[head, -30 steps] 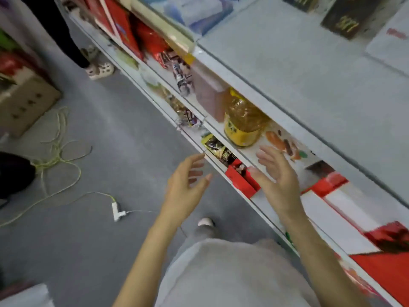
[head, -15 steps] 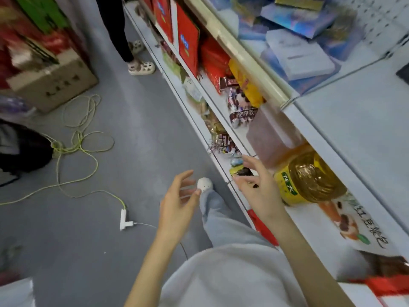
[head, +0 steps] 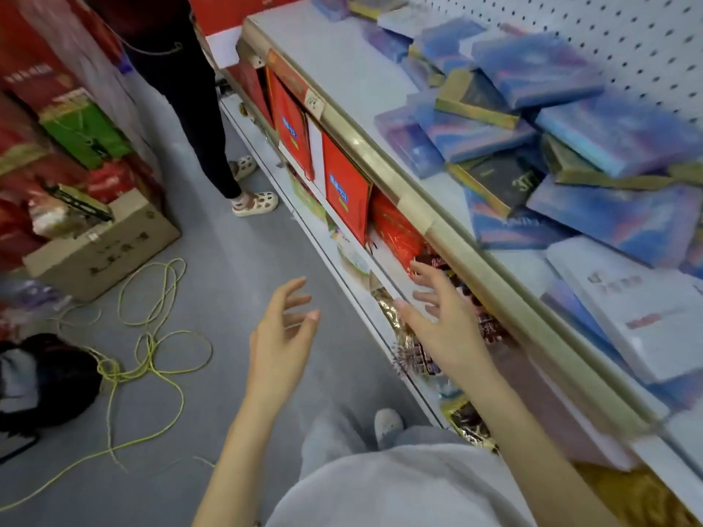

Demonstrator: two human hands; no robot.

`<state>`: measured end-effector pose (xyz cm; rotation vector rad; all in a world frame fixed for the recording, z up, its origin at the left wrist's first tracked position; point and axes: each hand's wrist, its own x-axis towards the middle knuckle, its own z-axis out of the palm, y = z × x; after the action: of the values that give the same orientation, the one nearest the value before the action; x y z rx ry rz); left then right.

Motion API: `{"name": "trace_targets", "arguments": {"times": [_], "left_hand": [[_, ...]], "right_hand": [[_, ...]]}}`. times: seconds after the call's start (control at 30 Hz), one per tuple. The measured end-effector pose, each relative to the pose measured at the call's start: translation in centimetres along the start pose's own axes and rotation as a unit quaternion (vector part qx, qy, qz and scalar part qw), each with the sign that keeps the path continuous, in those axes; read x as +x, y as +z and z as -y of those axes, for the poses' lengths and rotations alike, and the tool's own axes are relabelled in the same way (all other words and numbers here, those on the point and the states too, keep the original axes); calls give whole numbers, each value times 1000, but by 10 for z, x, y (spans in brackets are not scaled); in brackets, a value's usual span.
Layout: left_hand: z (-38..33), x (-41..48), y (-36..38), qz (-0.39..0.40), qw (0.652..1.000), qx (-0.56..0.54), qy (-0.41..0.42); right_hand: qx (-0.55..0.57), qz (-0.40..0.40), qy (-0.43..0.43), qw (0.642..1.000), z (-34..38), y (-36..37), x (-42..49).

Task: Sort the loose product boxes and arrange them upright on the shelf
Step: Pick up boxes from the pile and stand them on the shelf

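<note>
Several flat blue and purple product boxes (head: 532, 66) lie in a loose, tilted heap on the top shelf (head: 342, 58) at the right, mixed with dark gold-edged boxes (head: 494, 180) and a white box (head: 639, 310) lying flat. My right hand (head: 437, 317) hovers with fingers spread in front of the lower shelf, below the gold shelf rail (head: 414, 199), holding nothing. Over the aisle floor my left hand (head: 281, 336) is raised, fingers relaxed and empty. Both hands are lower than the heap.
Red boxes (head: 346, 195) stand upright on the lower shelf beside red snack bags (head: 395, 230). A person's legs in sandals (head: 255, 203) stand up the aisle. A cardboard carton (head: 102, 249), a yellow-green cord (head: 148, 336) and a dark bag (head: 42, 378) lie on the grey floor.
The view has swung up from the lower shelves to the top shelf with its heap of boxes. Both hands have stayed empty and open, the right one drawing level with the lower shelf's snack bags.
</note>
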<state>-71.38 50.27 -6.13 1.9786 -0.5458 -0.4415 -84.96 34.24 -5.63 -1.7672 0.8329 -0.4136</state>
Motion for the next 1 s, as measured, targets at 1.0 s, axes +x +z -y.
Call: {"name": "trace_targets", "arguments": {"times": [1.0], "left_hand": [[-41, 586, -36, 218, 968, 11, 120]], "right_hand": [[211, -317, 127, 916, 115, 103, 476]]}}
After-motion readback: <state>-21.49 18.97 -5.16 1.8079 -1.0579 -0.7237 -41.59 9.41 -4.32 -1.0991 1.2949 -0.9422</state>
